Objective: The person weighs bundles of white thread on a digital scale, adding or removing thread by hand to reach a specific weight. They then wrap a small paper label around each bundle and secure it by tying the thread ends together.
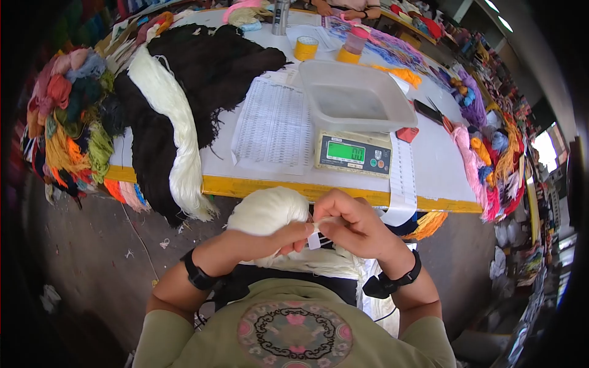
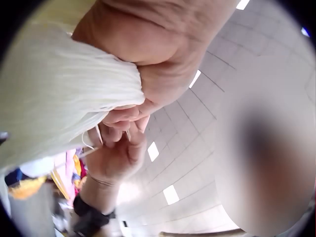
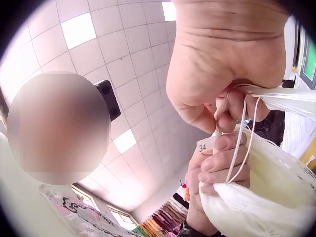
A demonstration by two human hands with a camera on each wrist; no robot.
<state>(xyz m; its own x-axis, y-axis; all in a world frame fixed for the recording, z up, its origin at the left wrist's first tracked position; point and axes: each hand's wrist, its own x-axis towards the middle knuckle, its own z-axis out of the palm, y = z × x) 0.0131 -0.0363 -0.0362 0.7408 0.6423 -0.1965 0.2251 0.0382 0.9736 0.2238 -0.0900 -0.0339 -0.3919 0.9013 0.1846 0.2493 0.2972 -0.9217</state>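
A thick cream yarn skein [image 1: 270,210] hangs in front of my body, just off the table's near edge. My left hand [image 1: 277,238] grips it, the fingers curled round the strands, as the left wrist view also shows of the skein [image 2: 54,98]. A small white tag [image 3: 204,146] marked 34 sticks out beside the left fingers. Thumb and fingers of my right hand [image 1: 354,226] pinch thin cream strands right by the tag. Two thin loose strands [image 3: 240,140] run down between the hands in the right wrist view.
On the table stand a digital scale [image 1: 353,152] and a clear plastic tub [image 1: 356,92]. A printed sheet [image 1: 273,122], dark yarn [image 1: 202,61] and another cream skein [image 1: 169,110] lie to the left. Coloured yarn [image 1: 61,122] hangs at the sides. Another person's hands [image 1: 350,13] show across the table.
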